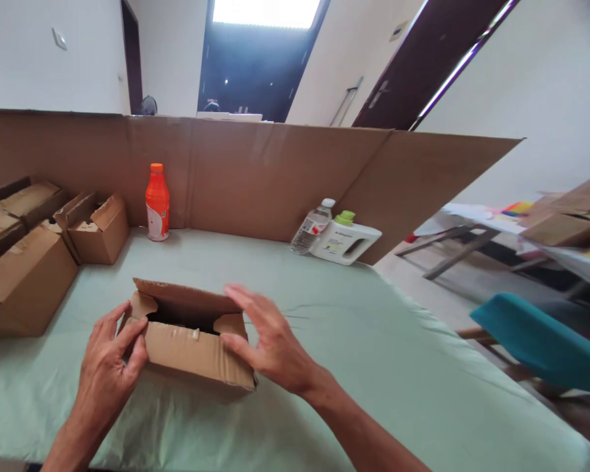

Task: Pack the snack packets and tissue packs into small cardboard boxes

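A small brown cardboard box (191,354) sits on the green cloth in front of me, its top open and its long back flap (187,294) raised. My left hand (111,354) is closed on the box's left end, with fingers over the corner by the folded side flap (142,303). At the right end is my right hand (270,341), slightly blurred. Its fingers are stretched out and spread, the thumb at the front edge near the right side flap (230,323) and the other fingertips near the back flap's corner. The box's inside is dark.
Several cardboard boxes (24,282) stand at the left. An orange bottle (157,203) is near the back cardboard wall (236,177). A clear bottle (312,229) leans beside a white jug (347,242) with a green cap. A teal chair (541,341) is beyond the table's right edge.
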Action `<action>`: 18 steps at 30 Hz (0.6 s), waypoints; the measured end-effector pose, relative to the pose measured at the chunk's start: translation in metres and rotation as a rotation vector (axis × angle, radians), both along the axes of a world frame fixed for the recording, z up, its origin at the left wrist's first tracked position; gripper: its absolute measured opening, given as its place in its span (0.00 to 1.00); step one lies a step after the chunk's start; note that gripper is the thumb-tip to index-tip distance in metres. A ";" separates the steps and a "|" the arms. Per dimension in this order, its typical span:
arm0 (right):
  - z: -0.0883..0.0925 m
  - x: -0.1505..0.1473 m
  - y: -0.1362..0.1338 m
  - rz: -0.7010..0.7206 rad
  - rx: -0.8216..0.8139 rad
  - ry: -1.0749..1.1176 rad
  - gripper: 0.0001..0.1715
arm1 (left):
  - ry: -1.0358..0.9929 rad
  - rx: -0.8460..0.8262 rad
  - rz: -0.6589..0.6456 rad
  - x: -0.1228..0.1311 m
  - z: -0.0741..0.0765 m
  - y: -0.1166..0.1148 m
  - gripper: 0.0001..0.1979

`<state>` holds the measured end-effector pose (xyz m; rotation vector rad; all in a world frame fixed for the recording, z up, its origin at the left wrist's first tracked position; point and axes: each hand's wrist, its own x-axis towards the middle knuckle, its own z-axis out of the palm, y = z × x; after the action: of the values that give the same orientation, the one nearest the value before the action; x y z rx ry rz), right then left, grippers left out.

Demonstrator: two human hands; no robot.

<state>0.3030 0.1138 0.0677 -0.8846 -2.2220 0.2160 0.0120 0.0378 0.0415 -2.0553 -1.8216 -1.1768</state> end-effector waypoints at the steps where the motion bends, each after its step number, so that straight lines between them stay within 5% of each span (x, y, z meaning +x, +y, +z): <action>1: -0.004 -0.003 0.000 0.031 -0.043 -0.044 0.28 | -0.008 -0.013 0.008 0.000 0.000 0.000 0.16; 6: -0.015 -0.001 -0.006 0.133 -0.092 -0.156 0.27 | -0.041 -0.062 0.006 0.000 -0.003 0.001 0.13; 12: 0.003 0.005 -0.014 0.192 -0.126 -0.389 0.38 | -0.131 -0.024 -0.001 -0.003 -0.001 0.000 0.21; 18: -0.003 0.009 -0.020 0.184 -0.124 -0.439 0.40 | -0.055 -0.122 -0.247 -0.016 0.008 0.015 0.14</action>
<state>0.3118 0.0933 0.0647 -0.8550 -2.7277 0.2686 -0.0039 0.0531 0.0500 -2.3965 -1.7409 -1.2187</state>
